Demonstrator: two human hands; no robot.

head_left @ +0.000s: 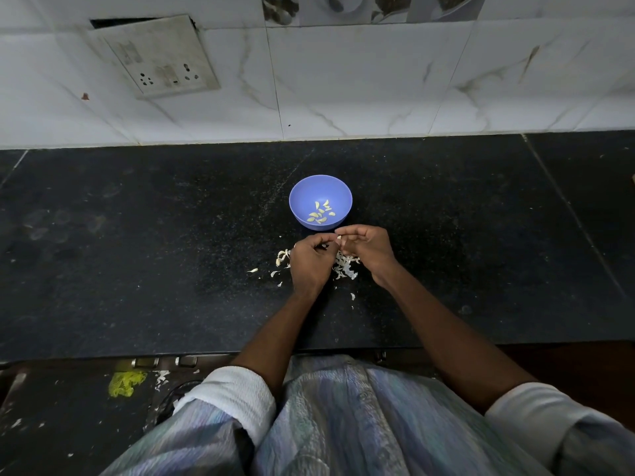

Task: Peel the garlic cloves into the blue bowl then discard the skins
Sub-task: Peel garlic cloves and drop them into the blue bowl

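1. Just in front of the blue bowl [320, 202], on its near side, both hands meet above the black counter [137, 252].
2. Between their fingertips sits a small pale garlic clove [339, 237], close to the bowl's near rim.
3. Left hand [311, 261]: fingers curled inward, fingertips pinching at the clove from the left; the back of the hand faces the camera.
4. Right hand [369, 248]: fingers bent, thumb and forefinger drawn together at the clove from the right.
5. Inside the bowl, several peeled cloves [321, 213] lie on the bottom, toward its near side.
6. Nearer than the bowl, under and around the hands, loose skins [345, 267] are strewn on the counter; a few stray bits lie to the left of the left hand and further toward the counter's near edge.
7. Behind the bowl rises a marbled white tiled wall [343, 80], with a switch-and-socket plate [154, 56] up to the bowl's left.
8. Well below the bowl, past the counter's front edge, a yellow scrap [125, 383] lies on a dark surface.
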